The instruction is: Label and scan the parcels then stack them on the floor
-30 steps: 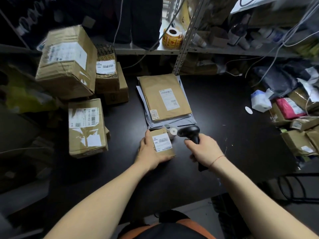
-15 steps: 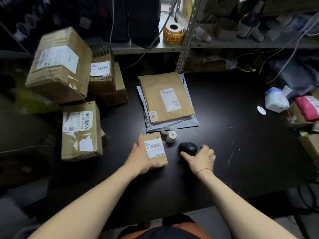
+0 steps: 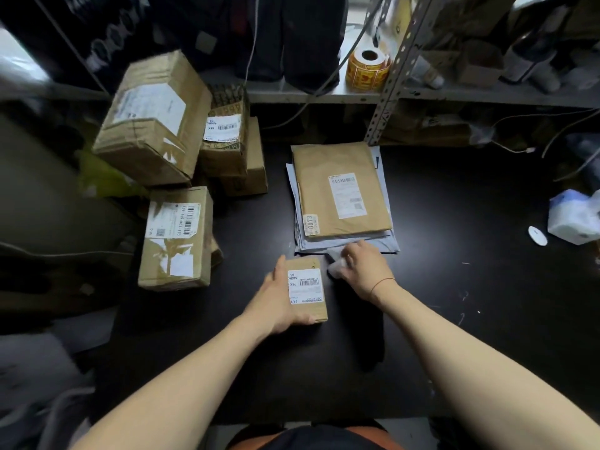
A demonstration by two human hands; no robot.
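The small labelled parcel (image 3: 306, 289) was gripped on the counter (image 3: 454, 319) by the left hand (image 3: 279, 303); a white roll (image 3: 336, 269) (blurred) was pinched by the right hand (image 3: 365, 264)

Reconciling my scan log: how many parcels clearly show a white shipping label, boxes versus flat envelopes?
Boxes: 4 (large box, medium box, lower-left box, small box in left hand)
Flat envelopes: 1 (brown envelope)
Total: 5

The right side of the black table (image 3: 470, 319) is open. Boxes (image 3: 175, 235) block the left, envelopes (image 3: 341, 190) the back. Maybe a scanner (image 3: 368, 336) lies in the middle.
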